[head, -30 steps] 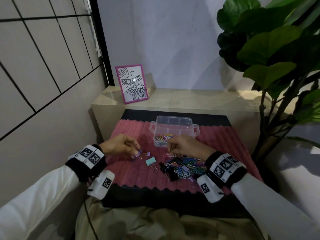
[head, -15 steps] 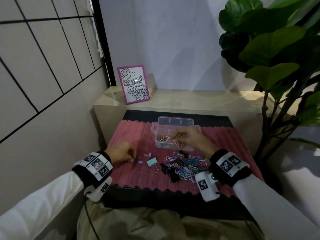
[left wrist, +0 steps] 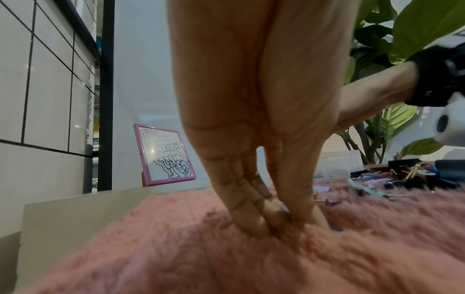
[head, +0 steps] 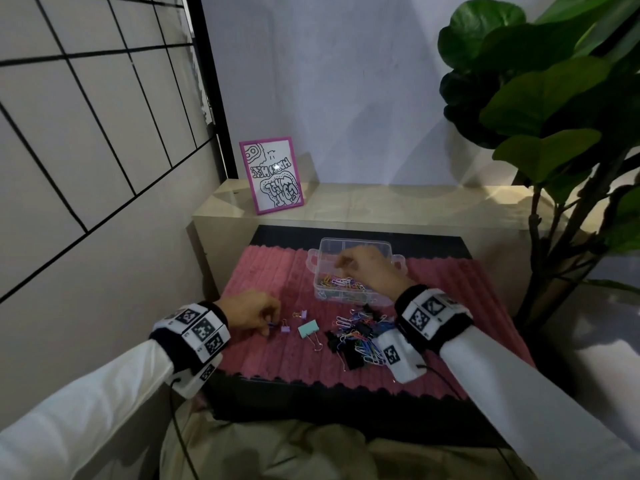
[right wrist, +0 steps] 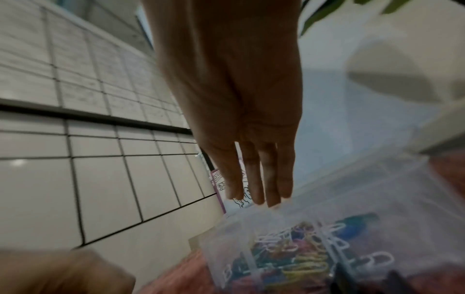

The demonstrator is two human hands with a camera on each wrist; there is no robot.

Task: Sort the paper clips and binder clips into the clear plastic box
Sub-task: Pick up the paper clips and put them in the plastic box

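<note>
A clear plastic box (head: 356,242) stands at the back of the pink mat (head: 270,271), with coloured paper clips (head: 341,282) in its front compartments. My right hand (head: 341,264) hovers over the box; in the right wrist view its fingers (right wrist: 270,191) hang straight and hold nothing above the box (right wrist: 377,199). A mixed pile of paper clips and black binder clips (head: 360,336) lies in front of the box. My left hand (head: 272,325) rests on the mat, its fingertips (left wrist: 254,220) pinched together on a small blue-purple clip. A teal binder clip (head: 308,329) and two small purple ones (head: 285,328) lie just to its right.
A pink-framed drawing (head: 272,174) leans on the beige ledge (head: 381,202) behind the mat. A large leafy plant (head: 540,98) stands at the right. A tiled wall (head: 86,133) closes the left side. The mat sits on a black surface (head: 311,393).
My right hand rose from the pile to above the box, and its fingers now hang straight. My left hand drew back a little to the left and pinches at the mat.
</note>
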